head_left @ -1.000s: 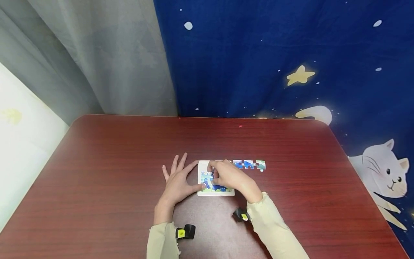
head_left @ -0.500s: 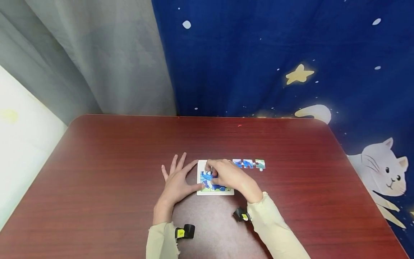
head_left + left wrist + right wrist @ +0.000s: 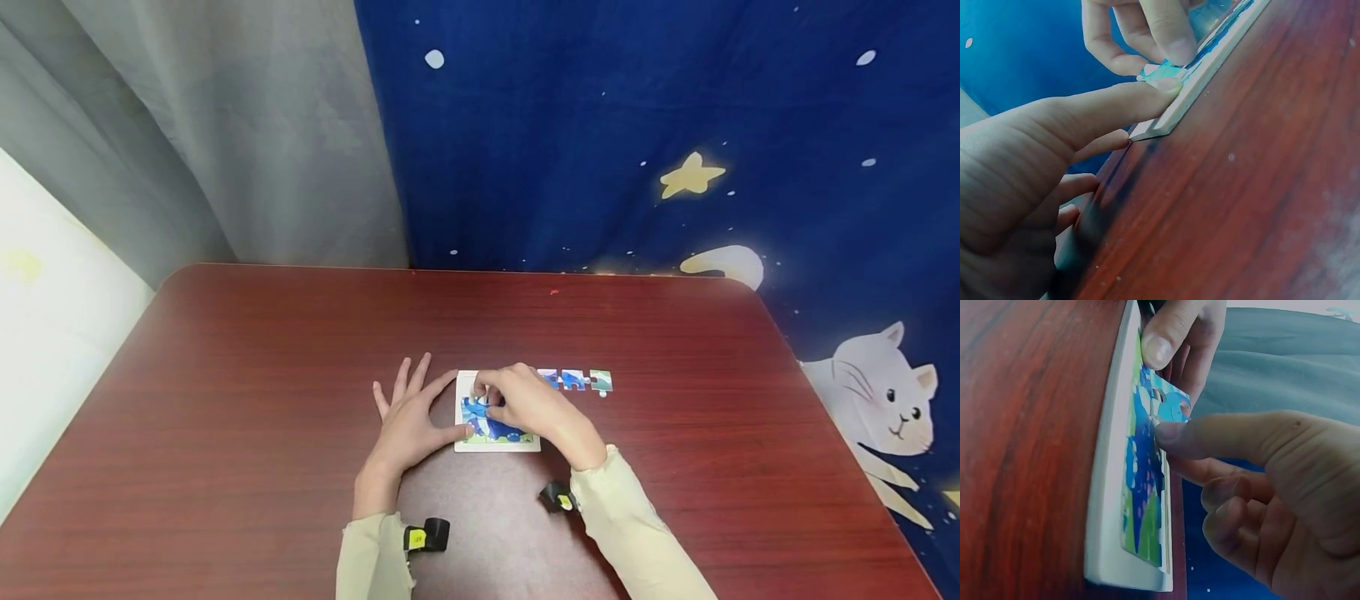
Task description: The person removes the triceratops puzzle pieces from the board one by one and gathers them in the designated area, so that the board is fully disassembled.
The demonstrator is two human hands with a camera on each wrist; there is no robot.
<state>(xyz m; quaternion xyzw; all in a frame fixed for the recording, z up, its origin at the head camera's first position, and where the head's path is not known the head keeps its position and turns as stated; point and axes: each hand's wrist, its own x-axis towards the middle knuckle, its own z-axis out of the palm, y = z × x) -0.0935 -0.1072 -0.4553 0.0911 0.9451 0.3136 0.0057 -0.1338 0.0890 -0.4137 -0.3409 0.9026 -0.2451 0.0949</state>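
Each black wrist device, the left device (image 3: 437, 534) and the right device (image 3: 554, 497), carries a yellow label; marks show on the left label (image 3: 417, 538), too small to read, and the right label (image 3: 565, 502) cannot be made out either. A red mark (image 3: 554, 292) near the far edge of the counter (image 3: 225, 392) is likewise too tiny to make out.

The puzzle board (image 3: 498, 447) lies flat on the counter between the 2 hands, its white rim framing a blue and green picture. The left hand (image 3: 408, 429) spans the board's left side: its thumb presses on the picture near the lower left corner, the index tip meets the upper left corner, and the other 3 fingers are spread straight beyond the board, grasping nothing.

The right hand (image 3: 531, 404) reaches over the board from the right. Its thumb and index pinch a blue puzzle piece (image 3: 1174, 407), tilted up from the board's surface, while the remaining fingers are curled.

3 loose pieces, a left piece (image 3: 548, 377), a middle piece (image 3: 573, 380) and a right piece (image 3: 601, 381), lie in a row just right of the board's upper right corner.

The board sits well apart from the counter's far and side edges. Red-brown wood stretches broadly to the left of the left hand, to the right of the loose pieces, and from the board's upper rim to the far edge.
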